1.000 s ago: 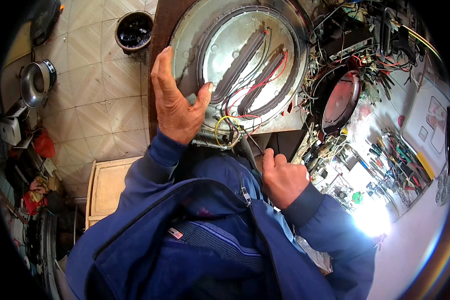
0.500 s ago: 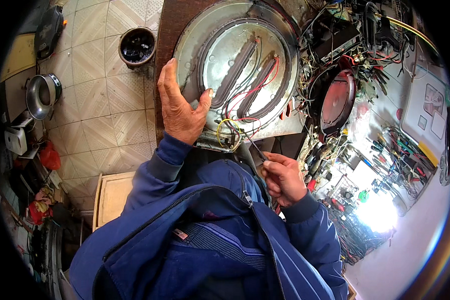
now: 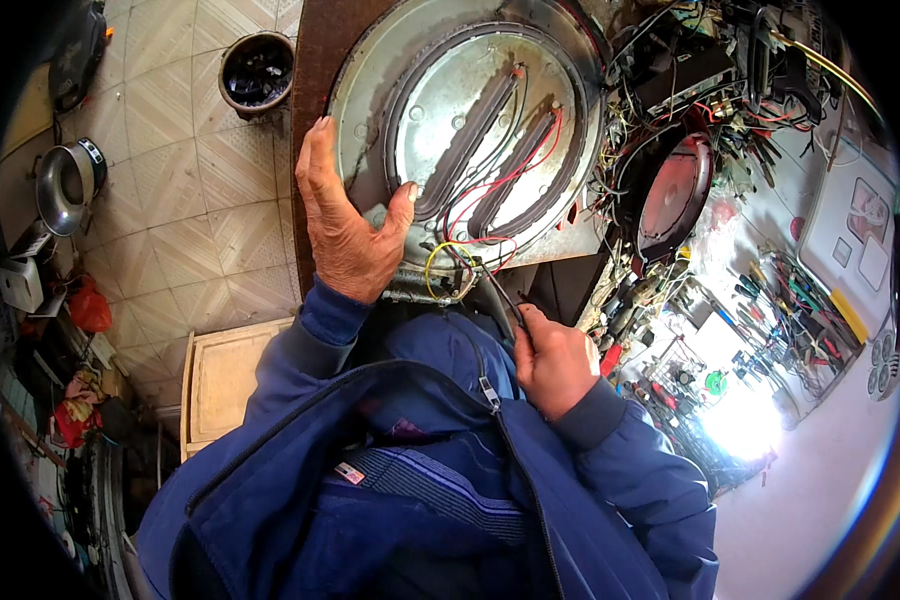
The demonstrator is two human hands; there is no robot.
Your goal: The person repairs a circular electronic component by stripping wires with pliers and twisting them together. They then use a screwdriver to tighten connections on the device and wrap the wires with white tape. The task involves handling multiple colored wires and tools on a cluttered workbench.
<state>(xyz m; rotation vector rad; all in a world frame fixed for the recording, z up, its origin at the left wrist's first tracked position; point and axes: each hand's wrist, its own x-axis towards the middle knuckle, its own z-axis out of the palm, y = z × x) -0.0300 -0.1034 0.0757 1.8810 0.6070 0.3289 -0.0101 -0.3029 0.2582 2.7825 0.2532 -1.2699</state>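
Heating pan (image 3: pixel 460 100): on the worktop (image 3: pixel 316 70), our left hand (image 3: pixel 355 235) at its rim, fingers spread
Black cord (image 3: pixel 503 295): slants off pan's near edge; our right hand (image 3: pixel 555 360)'s nearer, fingers pinched on it

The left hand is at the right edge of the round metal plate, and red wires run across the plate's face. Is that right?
Not quite: the head view shows the left hand at the left edge of the round metal plate. Red wires do run across its face.

No legible text, labels, numbers or signs in view
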